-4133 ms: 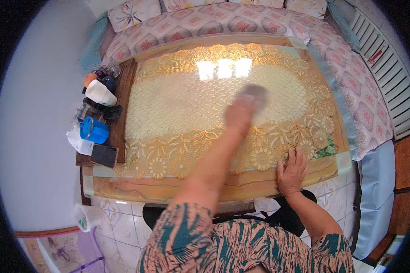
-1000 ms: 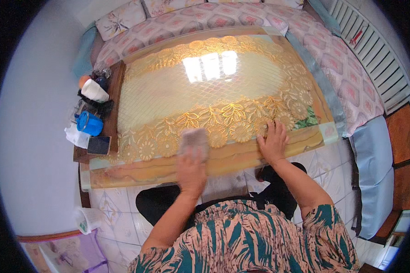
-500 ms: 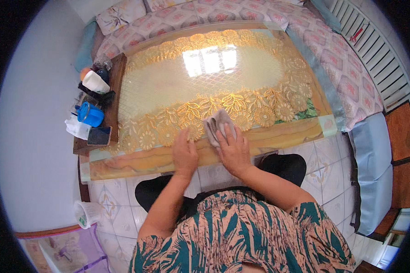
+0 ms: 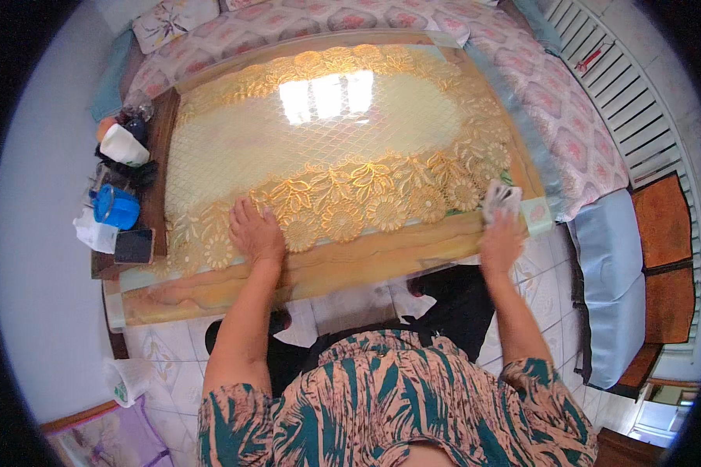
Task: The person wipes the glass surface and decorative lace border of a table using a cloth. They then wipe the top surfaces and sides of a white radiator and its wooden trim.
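Observation:
A table [image 4: 319, 276] lies in front of me under a glossy clear cover, with gold floral lace [image 4: 300, 230] along its border. My left hand [image 4: 258, 233] rests palm down near the front edge, fingers stretched forward over the lace. Near the front right corner, my right hand [image 4: 501, 243] grips a folded greyish cloth [image 4: 502, 198] against the tabletop. Motion smears this hand a little, and the cloth hides its fingertips.
On the table's left end a wooden shelf [image 4: 162, 140] holds a blue cup [image 4: 117, 206], a white cup [image 4: 124, 146] and a dark phone-like slab [image 4: 134, 246]. A patterned sofa [image 4: 514, 86] wraps the back and right. A white bin [image 4: 125, 379] stands at lower left.
My right hand has swept the cloth rightward to the table's corner. My left hand has shifted left and now lies flatter. The view has turned slightly.

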Demonstrator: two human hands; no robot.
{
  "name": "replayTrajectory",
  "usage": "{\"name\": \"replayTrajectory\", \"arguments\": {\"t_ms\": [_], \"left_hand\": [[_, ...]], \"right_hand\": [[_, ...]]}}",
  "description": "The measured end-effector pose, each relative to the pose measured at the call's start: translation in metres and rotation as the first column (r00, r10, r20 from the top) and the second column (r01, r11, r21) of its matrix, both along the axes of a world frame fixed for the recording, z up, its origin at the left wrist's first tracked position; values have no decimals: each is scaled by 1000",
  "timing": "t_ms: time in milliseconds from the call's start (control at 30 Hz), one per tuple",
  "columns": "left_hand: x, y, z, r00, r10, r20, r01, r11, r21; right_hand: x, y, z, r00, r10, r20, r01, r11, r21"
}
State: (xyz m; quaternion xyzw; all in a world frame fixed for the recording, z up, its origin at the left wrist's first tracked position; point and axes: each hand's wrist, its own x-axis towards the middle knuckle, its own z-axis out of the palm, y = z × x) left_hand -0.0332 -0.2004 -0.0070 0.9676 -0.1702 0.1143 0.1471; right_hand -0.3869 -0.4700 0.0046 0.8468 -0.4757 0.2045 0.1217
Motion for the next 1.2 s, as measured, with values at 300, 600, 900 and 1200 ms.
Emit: {"name": "replayTrajectory", "arguments": {"t_ms": [300,600,900,1200], "left_hand": [[12,9,-17,993,-16,114,11,999,45],[8,10,-12,989,-50,137,47,999,28],[4,7,-7,989,-46,138,38,997,60],[0,7,4,992,-50,114,40,995,86]], "right_hand": [[183,171,19,581,764,280,-808,583,88],[210,-10,4,862,492,120,-501,863,61],[-35,-129,-1,938,-337,-82,344,933,104],[73,52,6,948,293,124,-312,932,186]]}}
